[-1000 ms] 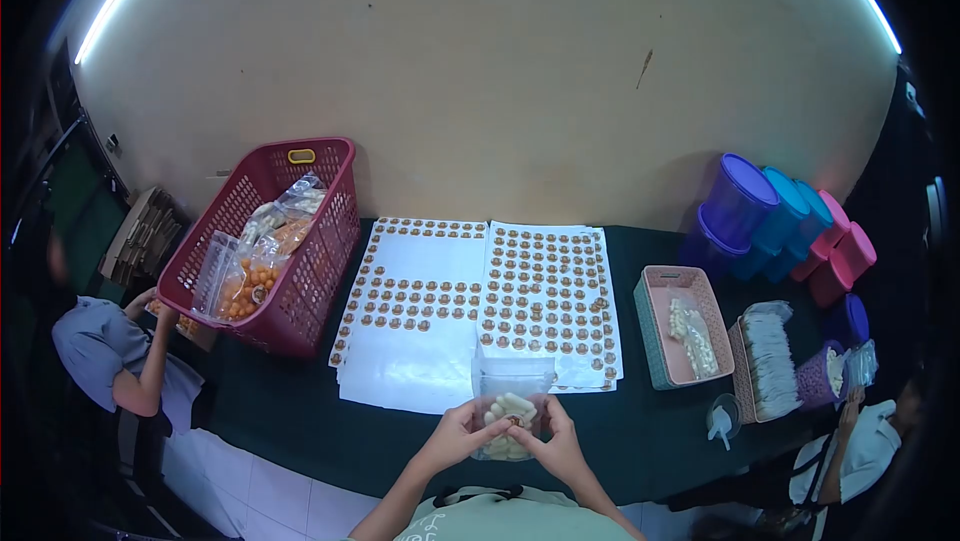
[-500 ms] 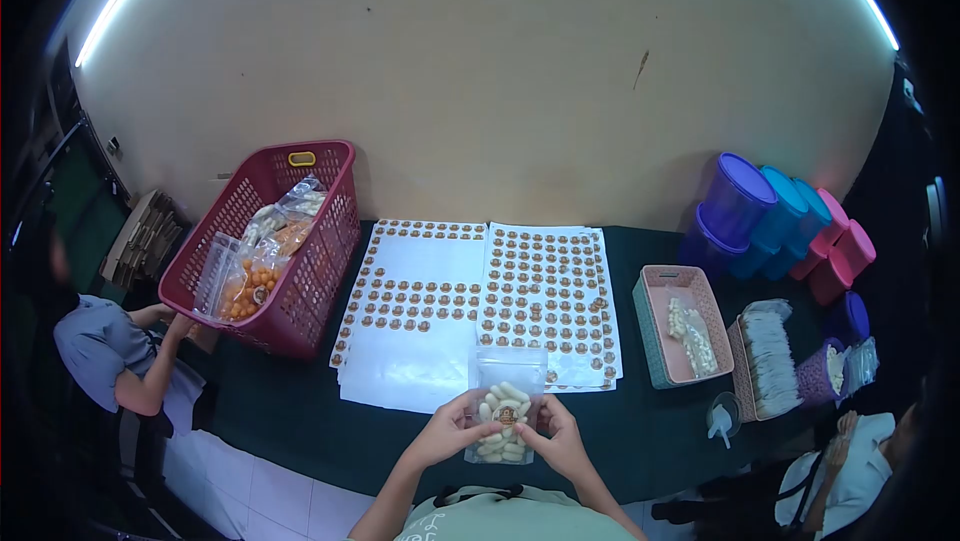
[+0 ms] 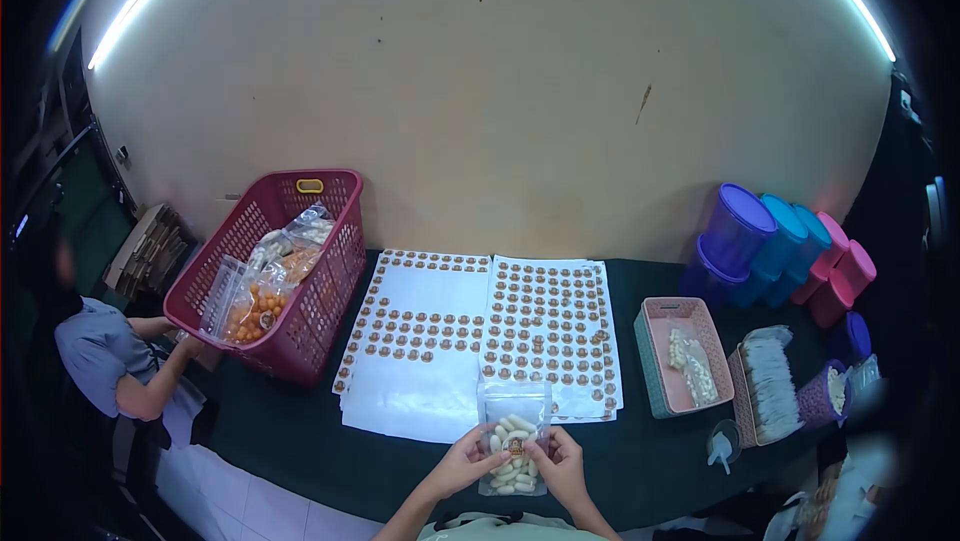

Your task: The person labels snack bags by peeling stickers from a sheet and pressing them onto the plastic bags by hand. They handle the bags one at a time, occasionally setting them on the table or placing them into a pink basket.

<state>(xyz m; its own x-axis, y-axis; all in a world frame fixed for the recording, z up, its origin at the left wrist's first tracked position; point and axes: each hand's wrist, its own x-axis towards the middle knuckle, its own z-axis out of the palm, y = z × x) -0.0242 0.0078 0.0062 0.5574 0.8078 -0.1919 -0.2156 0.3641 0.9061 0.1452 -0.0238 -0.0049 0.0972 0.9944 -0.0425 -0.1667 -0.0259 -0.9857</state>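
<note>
A clear pouch [image 3: 515,441] of white, finger-shaped pieces stands upright between my two hands, with a round brown sticker on its front. My left hand [image 3: 466,459] grips its left side, thumb beside the sticker. On the right side my right hand [image 3: 558,458] holds the pouch, its thumb at the sticker's edge. Just beyond lie two white sticker sheets. The left sheet [image 3: 410,401] has large bare areas, and the right sheet [image 3: 550,341] is covered with rows of round brown stickers. The pouch's top overlaps their near edge.
A red basket [image 3: 345,261] with filled bags stands left, near a co-worker [image 3: 110,361]. At right are a pink-and-green basket [image 3: 655,381], a basket of flat pouches [image 3: 768,391], a small bowl with a white scoop [image 3: 720,449], purple tubs [image 3: 745,216] and another blurred person.
The view has tilted upward, so the table things appear lower. My hands still hold the pouch. The person at the lower right has shifted and is now blurred.
</note>
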